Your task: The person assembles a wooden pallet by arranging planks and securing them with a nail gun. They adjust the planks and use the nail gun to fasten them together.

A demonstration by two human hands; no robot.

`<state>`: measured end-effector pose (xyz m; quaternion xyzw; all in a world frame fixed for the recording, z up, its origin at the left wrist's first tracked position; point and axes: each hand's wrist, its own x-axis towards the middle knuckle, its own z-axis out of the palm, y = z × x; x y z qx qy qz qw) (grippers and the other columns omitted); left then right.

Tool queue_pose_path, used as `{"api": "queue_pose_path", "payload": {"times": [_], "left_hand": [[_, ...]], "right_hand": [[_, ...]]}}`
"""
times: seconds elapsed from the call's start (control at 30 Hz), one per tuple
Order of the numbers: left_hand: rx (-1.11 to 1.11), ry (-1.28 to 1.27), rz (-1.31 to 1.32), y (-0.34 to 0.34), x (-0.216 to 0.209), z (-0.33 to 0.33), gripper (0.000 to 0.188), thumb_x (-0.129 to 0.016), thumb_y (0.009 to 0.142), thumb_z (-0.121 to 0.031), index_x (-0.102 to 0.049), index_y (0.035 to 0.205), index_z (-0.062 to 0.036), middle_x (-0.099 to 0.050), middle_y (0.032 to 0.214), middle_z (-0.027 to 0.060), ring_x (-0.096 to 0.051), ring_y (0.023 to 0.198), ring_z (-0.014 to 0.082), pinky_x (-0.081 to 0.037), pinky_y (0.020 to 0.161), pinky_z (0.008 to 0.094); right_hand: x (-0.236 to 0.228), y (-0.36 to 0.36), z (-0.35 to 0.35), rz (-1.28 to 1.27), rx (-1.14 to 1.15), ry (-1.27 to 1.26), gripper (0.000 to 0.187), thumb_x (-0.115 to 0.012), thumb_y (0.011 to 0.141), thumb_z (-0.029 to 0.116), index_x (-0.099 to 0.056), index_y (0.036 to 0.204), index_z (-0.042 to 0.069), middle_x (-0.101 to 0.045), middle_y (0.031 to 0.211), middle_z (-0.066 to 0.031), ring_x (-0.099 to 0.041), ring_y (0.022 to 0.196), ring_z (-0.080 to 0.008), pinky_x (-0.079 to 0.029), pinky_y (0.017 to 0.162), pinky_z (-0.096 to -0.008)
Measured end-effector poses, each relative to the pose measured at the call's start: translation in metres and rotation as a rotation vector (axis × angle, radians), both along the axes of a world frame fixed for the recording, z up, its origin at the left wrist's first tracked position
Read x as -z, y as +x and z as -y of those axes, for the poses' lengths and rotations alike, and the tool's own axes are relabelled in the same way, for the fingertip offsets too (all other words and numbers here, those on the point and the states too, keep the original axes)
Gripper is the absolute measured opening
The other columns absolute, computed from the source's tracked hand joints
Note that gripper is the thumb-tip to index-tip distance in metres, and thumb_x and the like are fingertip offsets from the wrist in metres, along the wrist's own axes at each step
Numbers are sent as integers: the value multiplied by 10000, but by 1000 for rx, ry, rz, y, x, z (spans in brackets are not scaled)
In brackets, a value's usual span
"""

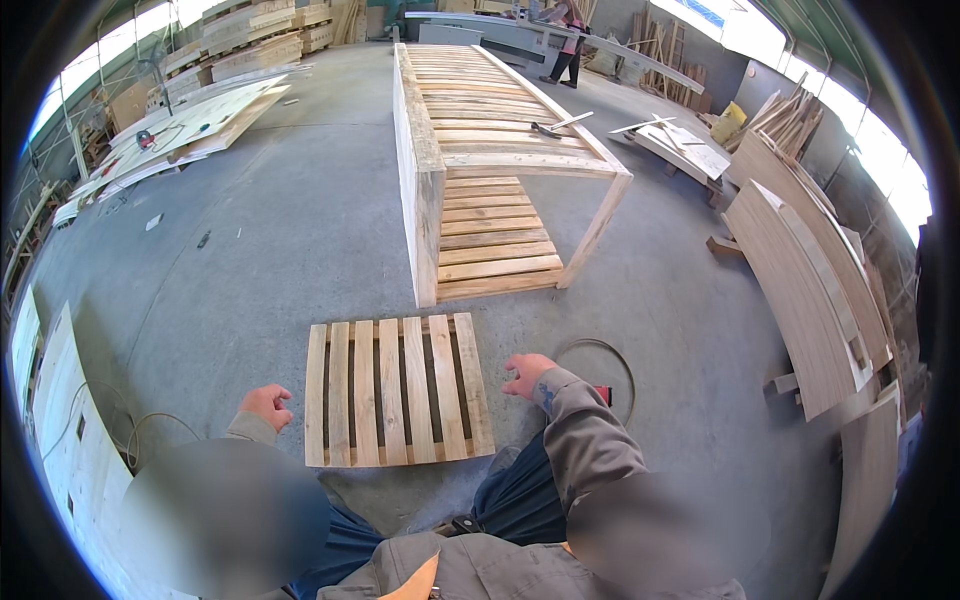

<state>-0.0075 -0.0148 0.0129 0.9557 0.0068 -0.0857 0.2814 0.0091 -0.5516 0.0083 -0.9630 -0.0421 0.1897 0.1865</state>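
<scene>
A slatted wooden panel (392, 400) lies on the floor in front of my feet, its several pale slats running away from me with gaps between them. My left hand (266, 405) hangs just off the panel's left edge, fingers loosely bent and apart, holding nothing. On the other side, past the right edge, my right hand (530, 375) is likewise empty, its fingers part-curled and spread. Neither hand appears to touch the panel. Beyond it stands a long slatted wooden frame (430, 210) with a hammer (546, 131) on top.
A hose (630, 380) loops on the floor by my right forearm, beside a small red object (604, 395). Curved wooden panels (790, 290) rest along the right. Large boards (190, 145) lie at far left, with stacked timber behind. Another person (570, 45) stands at the back.
</scene>
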Motion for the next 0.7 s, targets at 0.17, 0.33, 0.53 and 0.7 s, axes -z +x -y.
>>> {"api": "queue_pose_path", "payload": {"times": [0.17, 0.33, 0.53, 0.7], "left_hand": [[-4, 2, -6, 2, 4, -3, 359, -801, 685, -95, -704, 1029, -61, -693, 767, 80, -670, 719, 215, -541, 681, 351], [4, 29, 4, 1, 4, 0, 360, -806, 692, -127, -704, 1031, -61, -696, 779, 84, -674, 733, 221, -542, 688, 356], [8, 26, -8, 1, 4, -2, 367, -806, 695, -137, -703, 1039, -59, -697, 794, 92, -677, 750, 227, -545, 701, 360], [9, 42, -27, 2, 1, 1, 384, -807, 699, -137, -699, 1059, -54, -697, 805, 98, -677, 756, 227, -546, 703, 359]], "right_hand": [[-1, 0, 0, 0, -1, -6, 575, -779, 781, 355, -618, 1246, 58, -698, 1089, -167, -646, 1052, -337, -506, 916, -393], [0, 1, 0, 2, -11, -29, 571, -778, 780, 358, -620, 1243, 63, -699, 1087, -167, -649, 1046, -336, -508, 912, -394], [0, 1, -2, -2, -15, -31, 570, -775, 783, 357, -618, 1246, 64, -700, 1087, -165, -651, 1043, -334, -510, 910, -394], [5, 4, 0, -16, 0, -17, 568, -765, 791, 354, -611, 1253, 61, -700, 1089, -163, -652, 1044, -329, -511, 911, -394]]}}
